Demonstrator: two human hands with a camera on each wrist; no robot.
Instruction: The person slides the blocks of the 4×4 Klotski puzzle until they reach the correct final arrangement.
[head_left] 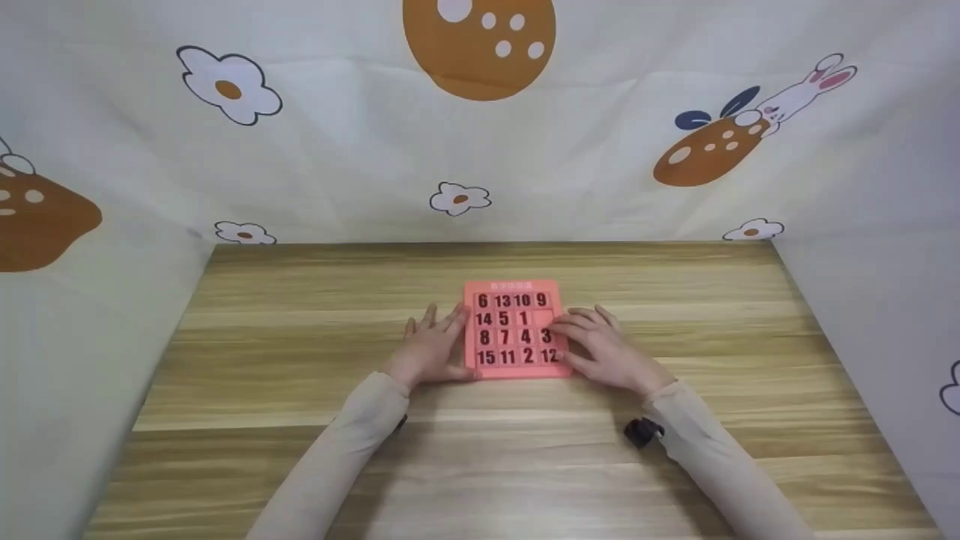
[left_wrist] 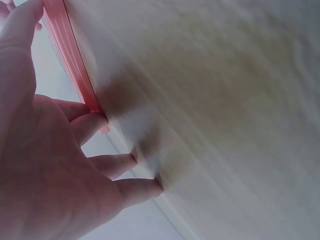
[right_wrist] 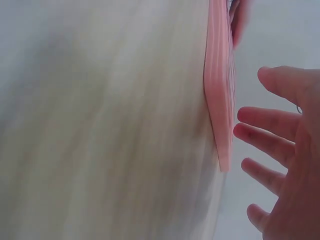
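Observation:
A pink number slide puzzle (head_left: 517, 371) lies flat on the table, its black-numbered tiles in a square grid. One bare cell shows at the right end of the second row. My left hand (head_left: 431, 352) rests along the puzzle's left side, thumb at the lower left corner and a finger at the upper left edge. In the left wrist view its other fingers (left_wrist: 137, 192) spread down onto the tabletop. My right hand (head_left: 611, 349) hovers at the right side, fingertips over the 3 tile and thumb by the 12 tile. The right wrist view shows these fingers (right_wrist: 265, 140) spread and relaxed.
The wood-grain table (head_left: 300, 300) extends around the puzzle. A pale cloth (head_left: 337, 150) printed with flowers and orange shapes hangs behind and at both sides. A black strap piece (head_left: 643, 432) sits by the right cuff.

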